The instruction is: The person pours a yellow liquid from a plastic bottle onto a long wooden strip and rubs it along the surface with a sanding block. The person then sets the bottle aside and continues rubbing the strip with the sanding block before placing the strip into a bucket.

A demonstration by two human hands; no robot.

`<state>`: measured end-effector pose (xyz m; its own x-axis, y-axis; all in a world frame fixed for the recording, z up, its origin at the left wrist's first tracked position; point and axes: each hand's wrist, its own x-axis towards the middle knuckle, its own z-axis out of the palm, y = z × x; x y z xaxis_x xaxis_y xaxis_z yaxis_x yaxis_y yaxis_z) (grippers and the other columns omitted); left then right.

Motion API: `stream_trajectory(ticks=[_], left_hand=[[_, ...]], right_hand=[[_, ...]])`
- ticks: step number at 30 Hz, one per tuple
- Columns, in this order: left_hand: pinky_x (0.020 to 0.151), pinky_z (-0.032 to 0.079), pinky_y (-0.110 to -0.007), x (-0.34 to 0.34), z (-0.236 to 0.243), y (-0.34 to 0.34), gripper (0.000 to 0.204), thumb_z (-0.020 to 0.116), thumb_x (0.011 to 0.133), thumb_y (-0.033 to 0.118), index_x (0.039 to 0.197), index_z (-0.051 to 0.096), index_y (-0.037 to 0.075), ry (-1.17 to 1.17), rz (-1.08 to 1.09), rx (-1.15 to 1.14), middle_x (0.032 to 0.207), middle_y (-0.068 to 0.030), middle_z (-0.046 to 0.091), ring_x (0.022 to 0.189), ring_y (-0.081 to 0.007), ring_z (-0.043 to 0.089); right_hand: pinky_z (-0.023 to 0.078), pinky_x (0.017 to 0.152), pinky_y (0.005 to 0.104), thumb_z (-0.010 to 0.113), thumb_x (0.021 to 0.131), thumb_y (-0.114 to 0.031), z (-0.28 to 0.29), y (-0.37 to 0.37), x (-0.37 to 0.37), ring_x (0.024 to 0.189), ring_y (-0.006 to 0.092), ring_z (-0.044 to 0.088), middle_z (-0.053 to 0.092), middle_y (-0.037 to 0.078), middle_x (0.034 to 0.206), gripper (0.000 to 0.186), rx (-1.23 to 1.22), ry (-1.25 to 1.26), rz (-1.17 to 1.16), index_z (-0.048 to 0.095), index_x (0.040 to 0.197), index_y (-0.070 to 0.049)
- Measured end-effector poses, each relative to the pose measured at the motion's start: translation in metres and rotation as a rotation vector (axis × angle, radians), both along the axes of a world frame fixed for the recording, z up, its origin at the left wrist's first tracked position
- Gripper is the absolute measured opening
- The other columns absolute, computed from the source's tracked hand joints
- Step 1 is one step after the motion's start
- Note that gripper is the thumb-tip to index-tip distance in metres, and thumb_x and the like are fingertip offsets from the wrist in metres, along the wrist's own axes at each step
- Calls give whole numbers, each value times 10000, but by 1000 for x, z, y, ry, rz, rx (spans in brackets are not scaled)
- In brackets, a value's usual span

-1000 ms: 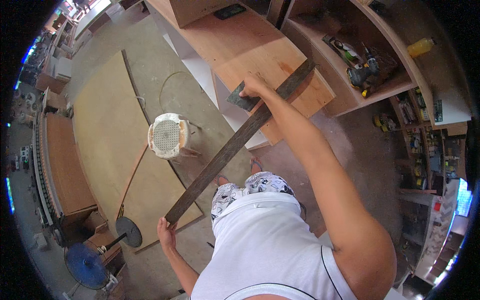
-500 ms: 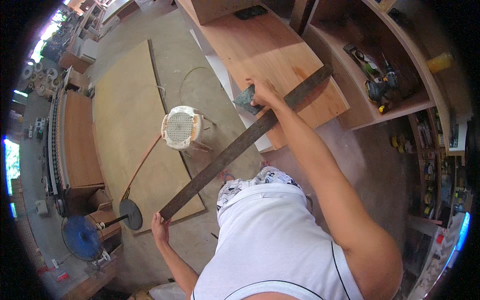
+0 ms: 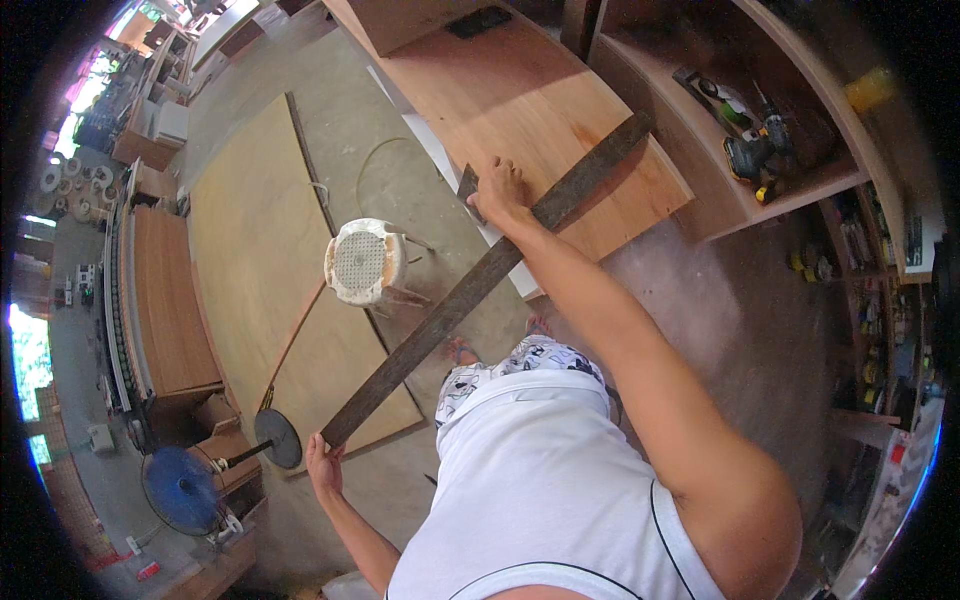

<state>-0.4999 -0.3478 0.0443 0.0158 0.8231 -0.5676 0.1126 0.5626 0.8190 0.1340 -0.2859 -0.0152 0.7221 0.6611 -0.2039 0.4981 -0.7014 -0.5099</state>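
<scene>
White stool [image 3: 357, 262] and blue fan [image 3: 183, 490] stand left of the dark strip [image 3: 460, 304].

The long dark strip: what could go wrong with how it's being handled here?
The left hand grips the strip at its near end; if that slips, it might drop toward the feet.
The right forearm crosses over the strip in this view, so a sudden shift could scrape it.
A small dark piece shows beside the right hand; how firmly it's held isn't clear, so it might fall.
</scene>
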Motion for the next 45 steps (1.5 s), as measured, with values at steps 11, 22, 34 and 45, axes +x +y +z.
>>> stream_trajectory(ticks=[11, 22, 34, 45], left_hand=[[910, 574, -371, 2, -3, 12, 288, 577, 1146, 297, 1232, 640, 30, 37, -17, -5, 1146, -60, 710, 1006, -192, 704], [944, 551, -394, 18, -6, 37, 264, 563, 1151, 295, 1199, 655, 53, 59, -10, -31, 1131, -49, 717, 1004, -188, 688], [932, 559, -362, 37, 46, 24, 244, 561, 1155, 274, 1187, 639, 45, -55, 62, 60, 1138, -54, 709, 1054, -174, 691], [942, 567, -363, 26, 43, 19, 220, 557, 1157, 259, 1195, 650, 63, -190, 146, 58, 1156, -54, 722, 1077, -171, 692]], right_hand=[[554, 973, 573, 701, 958, -282, 87, -49, 11, 1079, 514, 710, 732, 316, 1123, 457, 298, 248, 69, 619, 1270, 42], [545, 1031, 560, 680, 973, -264, 100, -132, 200, 1138, 507, 702, 743, 320, 1153, 385, -105, -184, 204, 724, 1194, 47], [613, 893, 579, 591, 969, -106, 38, -110, 179, 1035, 489, 753, 759, 309, 1095, 271, -268, -288, 205, 763, 1142, 13], [593, 872, 601, 573, 975, -110, 25, -109, 67, 1003, 493, 738, 751, 250, 1102, 261, -89, -282, 282, 721, 1159, 1]])
